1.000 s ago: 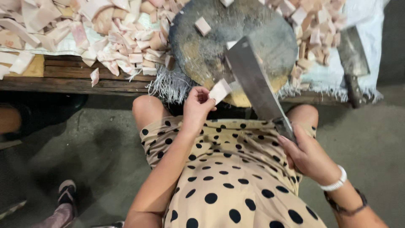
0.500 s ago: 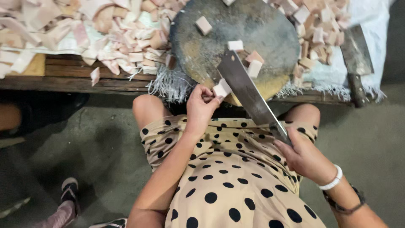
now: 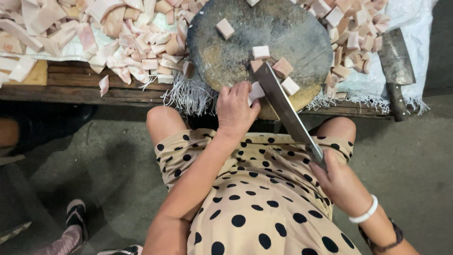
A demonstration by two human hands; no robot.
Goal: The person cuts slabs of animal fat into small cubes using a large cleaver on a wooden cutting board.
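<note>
Fingers of our left hand pinch a pale pink meat strip beside the long steel cleaver our right hand grips; keep them curled back.

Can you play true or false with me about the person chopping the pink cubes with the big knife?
1. The right hand grips the long steel cleaver by its handle. True.
2. The left hand lies flat on the lap. False: it holds a pale pink cube at the round dark chopping board.
3. A second cleaver lies on the white cloth at the right. True.
4. The dress is striped. False: the beige dress has black dots.
</note>
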